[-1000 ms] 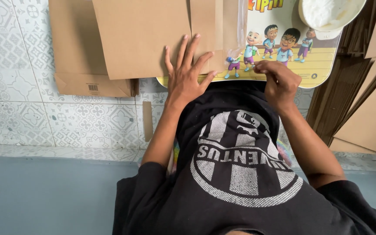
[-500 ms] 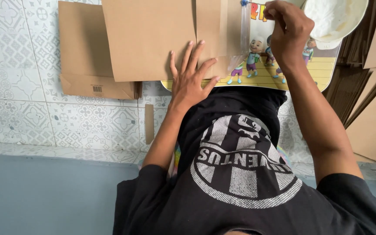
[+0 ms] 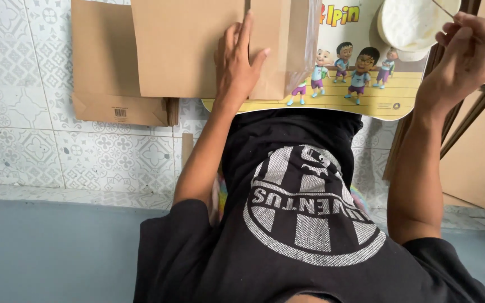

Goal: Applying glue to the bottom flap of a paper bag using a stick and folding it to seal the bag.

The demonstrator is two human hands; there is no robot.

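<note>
My left hand (image 3: 239, 62) lies flat, fingers spread, on a folded brown paper sheet (image 3: 192, 47). The sheet rests on a small yellow table top with cartoon figures (image 3: 360, 92) in front of my lap. A clear glossy strip runs along the sheet's right edge (image 3: 310, 33). My right hand (image 3: 461, 53) is raised at the upper right with its fingers pinched on a thin stick (image 3: 443, 8). The stick points over a white bowl (image 3: 408, 25) that stands on the table's far right corner.
More flat brown paper pieces (image 3: 108, 84) lie on the patterned tiled floor (image 3: 23, 112) to the left. Brown boards and dark wooden strips (image 3: 478, 151) lean at the right. A grey floor band (image 3: 51, 252) runs along the near side.
My right hand has left the sheet's edge and swung up and right to the white bowl, with a thin stick in its fingers. My left hand stays pressed on the brown sheet.
</note>
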